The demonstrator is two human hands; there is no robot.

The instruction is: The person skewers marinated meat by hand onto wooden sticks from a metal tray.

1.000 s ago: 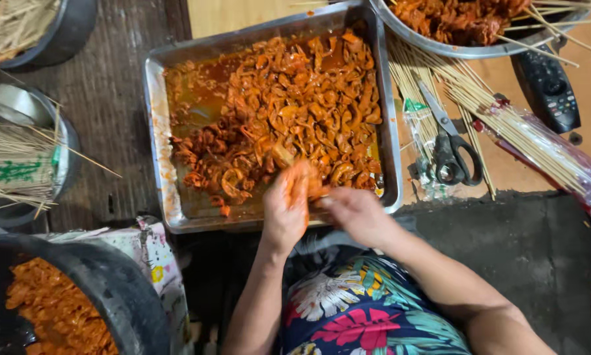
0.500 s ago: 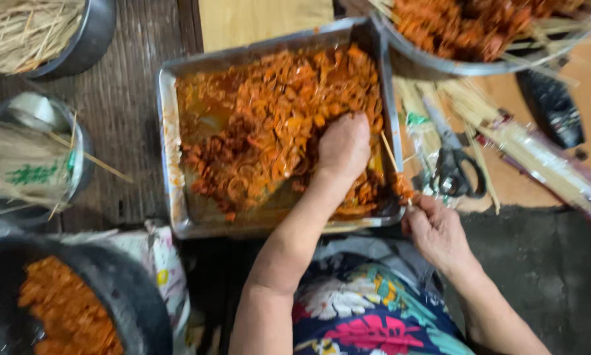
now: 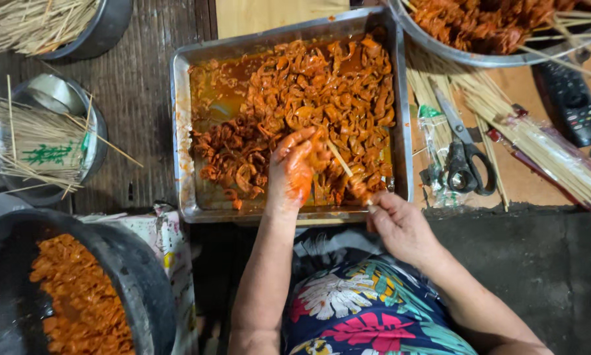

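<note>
A steel tray (image 3: 180, 138) holds orange-red marinated meat pieces (image 3: 308, 105) in sauce. My left hand (image 3: 294, 167), coated in sauce, grips a meat piece at the near part of the tray, at the tip of a thin bamboo skewer (image 3: 343, 164). My right hand (image 3: 397, 223) pinches the skewer's lower end at the tray's near right corner; several meat pieces sit threaded on the skewer just above the fingers.
Loose skewers (image 3: 506, 112) and black scissors (image 3: 463, 158) lie right of the tray, a remote control (image 3: 568, 105) beyond. A bowl of finished skewers (image 3: 493, 26) stands at top right. Skewer-filled bowls (image 3: 39, 144) sit left; a dark pot of meat (image 3: 78, 296) at bottom left.
The left hand pulled back from the tray's middle toward the near edge with a meat piece. The right hand brought the skewer up to it over the tray's near right corner.
</note>
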